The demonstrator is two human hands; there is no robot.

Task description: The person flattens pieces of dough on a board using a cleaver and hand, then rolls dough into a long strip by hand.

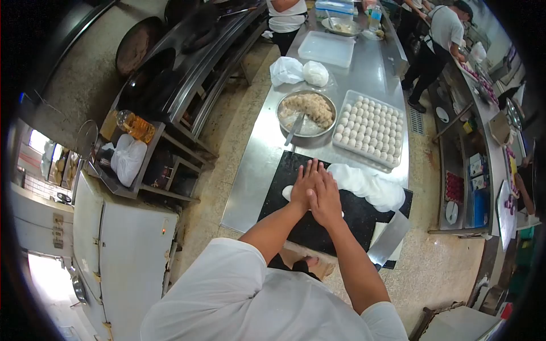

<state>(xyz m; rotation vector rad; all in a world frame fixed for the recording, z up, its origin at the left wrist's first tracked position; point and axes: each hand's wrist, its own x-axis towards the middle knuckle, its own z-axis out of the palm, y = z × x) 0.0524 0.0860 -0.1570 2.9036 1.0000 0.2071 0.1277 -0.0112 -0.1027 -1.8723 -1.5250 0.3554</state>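
My left hand (304,184) lies flat with its fingers stretched out on the black board (301,227). My right hand (325,199) overlaps it, also flat with straight fingers. White dough (287,192) shows beside my left hand, and another bit of white peeks out by my right hand; what is under the palms is hidden. Right of my fingers, thin white dough rounds (372,190) overlap in a row. A broad-bladed cleaver (391,238) rests at the board's right edge, partly over a pale flat piece (377,232).
Beyond the board stand a metal bowl (280,122) of pale filling with a spatula, and a tray (364,161) of white dough balls. Plastic bags (286,71) and an empty plastic tub (326,49) sit farther back. Co-workers (443,40) stand around the far end and right.
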